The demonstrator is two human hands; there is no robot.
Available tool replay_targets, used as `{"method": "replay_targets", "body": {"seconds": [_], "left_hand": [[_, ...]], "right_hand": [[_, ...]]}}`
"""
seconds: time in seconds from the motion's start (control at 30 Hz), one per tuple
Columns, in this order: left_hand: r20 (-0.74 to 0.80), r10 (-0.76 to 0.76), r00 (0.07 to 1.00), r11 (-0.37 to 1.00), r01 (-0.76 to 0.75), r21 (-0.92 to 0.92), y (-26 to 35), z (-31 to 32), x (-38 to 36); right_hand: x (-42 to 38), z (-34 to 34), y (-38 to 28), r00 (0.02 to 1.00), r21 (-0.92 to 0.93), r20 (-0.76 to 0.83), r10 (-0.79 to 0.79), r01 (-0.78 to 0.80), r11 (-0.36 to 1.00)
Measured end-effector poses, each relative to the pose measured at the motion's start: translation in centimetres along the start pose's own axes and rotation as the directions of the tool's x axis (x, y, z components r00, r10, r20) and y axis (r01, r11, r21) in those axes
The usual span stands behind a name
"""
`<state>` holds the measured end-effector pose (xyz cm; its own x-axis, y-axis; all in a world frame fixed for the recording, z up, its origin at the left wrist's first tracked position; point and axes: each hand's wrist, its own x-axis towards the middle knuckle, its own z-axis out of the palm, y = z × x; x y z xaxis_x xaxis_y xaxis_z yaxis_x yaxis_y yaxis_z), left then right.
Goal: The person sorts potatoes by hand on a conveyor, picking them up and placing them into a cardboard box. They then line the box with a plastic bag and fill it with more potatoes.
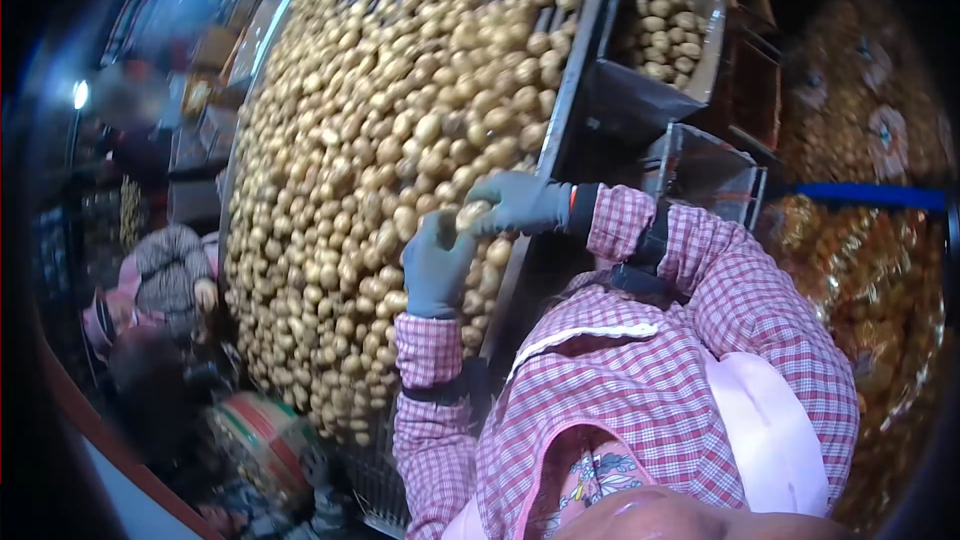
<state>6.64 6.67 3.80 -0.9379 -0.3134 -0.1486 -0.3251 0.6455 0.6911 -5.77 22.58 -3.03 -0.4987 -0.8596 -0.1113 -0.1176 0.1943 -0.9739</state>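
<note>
Both my hands wear grey-blue gloves and meet over a broad bed of potatoes (340, 170), near its right edge. Between them is a pale yellow potato (472, 216), gripped by the fingers of my right hand (522, 202). My left hand (437, 265) is closed beside it, its curled fingertips close to the same potato. Whatever lies inside the left fingers is hidden. More loose potatoes surround both hands.
A metal side rail (570, 90) borders the potatoes on the right. Beyond it stand a box of potatoes (665, 35) and another box (705, 175). Filled clear bags (850, 290) lie far right. Another person (165, 285) is at the left, near a striped sack (262, 430).
</note>
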Motion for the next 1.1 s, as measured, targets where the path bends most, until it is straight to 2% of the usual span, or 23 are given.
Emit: {"method": "replay_targets", "body": {"seconds": [0.07,0.13,0.17,0.2,0.27,0.3,0.4,0.43,0.53,0.63,0.67,0.7,0.73,0.77,0.8,0.83,0.87,0.9,0.97,1.0,1.07,1.1], "left_hand": [[0.062,-0.004,0.998,0.998,0.007,-0.055,2.4,1.1,0.3],[0.066,0.018,0.998,0.999,-0.016,-0.037,1.8,3.1,0.8],[0.06,0.025,0.998,0.996,-0.019,-0.089,1.3,4.2,1.1],[0.051,0.029,0.998,0.99,-0.021,-0.141,2.0,5.0,1.3],[0.07,0.037,0.997,0.993,-0.029,-0.115,3.3,6.1,1.1],[0.078,0.041,0.996,0.994,-0.032,-0.103,4.1,6.5,1.1],[0.169,-0.132,0.977,0.961,0.168,-0.22,4.1,7.9,1.2],[0.208,-0.208,0.956,0.9,0.27,-0.343,4.4,8.3,1.4],[0.284,-0.221,0.933,0.843,0.329,-0.425,5.1,8.6,1.7],[0.261,-0.26,0.93,0.788,0.361,-0.498,6.6,8.8,2.0],[0.235,-0.256,0.938,0.785,0.343,-0.516,6.5,8.9,2.2],[0.21,-0.25,0.945,0.782,0.325,-0.532,6.0,9.2,2.2],[0.186,-0.242,0.952,0.779,0.305,-0.548,5.4,9.4,2.4],[0.126,-0.149,0.981,0.859,0.192,-0.475,4.5,9.8,2.6],[0.072,-0.048,0.996,0.919,0.072,-0.388,3.3,10.4,2.5],[0.034,0.056,0.998,0.956,-0.044,-0.291,2.3,10.8,2.4],[0.007,0.167,0.986,0.969,-0.163,-0.187,1.9,10.9,2.2],[0.032,0.124,0.992,0.978,-0.116,-0.171,2.4,11.1,1.9],[0.064,0.079,0.995,0.98,-0.066,-0.188,2.0,11.6,2.1],[0.091,0.055,0.994,0.979,-0.036,-0.199,2.6,11.6,2.0],[0.074,0.224,0.972,0.974,-0.225,0.003,2.2,12.7,2.5],[0.077,0.318,0.945,0.94,-0.325,0.102,1.8,13.2,2.9]], "right_hand": [[-2.2,-1.9,-1.2,0.997,0.044,0.007,0.072,-0.072,0.996],[-3.8,-3.0,-0.4,0.996,0.104,0.013,0.089,-0.09,0.99],[-4.3,-3.4,0.3,0.999,0.076,-0.031,0.031,-0.029,0.997],[-4.8,-3.9,0.8,0.999,0.075,-0.02,0.047,-0.045,0.996],[-5.8,-4.6,1.8,0.997,0.074,0.009,0.078,-0.079,0.994],[-7.0,-5.5,0.4,0.985,0.126,0.002,0.17,-0.169,0.978],[-8.7,-6.3,1.7,0.991,0.266,0.032,0.132,-0.136,0.954],[-9.0,-6.3,2.2,0.989,0.28,0.043,0.139,-0.145,0.949],[-10.3,-7.9,1.6,0.973,0.361,0.107,0.204,-0.229,0.904],[-11.1,-10.6,0.4,0.955,0.405,0.115,0.272,-0.295,0.865],[-11.0,-11.6,1.7,0.982,0.428,0.013,0.191,-0.178,0.886],[-10.4,-12.7,4.3,0.987,0.368,-0.137,0.078,-0.022,0.929],[-10.3,-15.4,5.2,0.964,0.307,-0.249,0.094,-0.014,0.952],[-11.1,-18.2,3.7,0.91,0.474,-0.28,0.305,-0.145,0.869],[-10.4,-20.9,7.3,0.907,0.355,-0.405,0.113,0.042,0.934],[-11.4,-23.4,4.5,0.797,0.237,-0.559,0.228,-0.109,0.965],[-11.0,-26.3,10.8,0.744,0.442,-0.646,0.167,0.187,0.877],[-11.9,-28.4,10.8,0.544,0.228,-0.812,0.212,-0.039,0.973],[-14.7,-29.5,12.6,0.483,0.314,-0.854,0.19,0.188,0.931],[-15.6,-28.2,12.6,0.491,0.395,-0.825,0.28,0.145,0.907],[-18.6,-24.0,12.5,0.479,0.542,-0.755,0.448,0.072,0.837],[-20.2,-21.9,13.8,0.568,0.635,-0.642,0.514,0.02,0.772]]}}
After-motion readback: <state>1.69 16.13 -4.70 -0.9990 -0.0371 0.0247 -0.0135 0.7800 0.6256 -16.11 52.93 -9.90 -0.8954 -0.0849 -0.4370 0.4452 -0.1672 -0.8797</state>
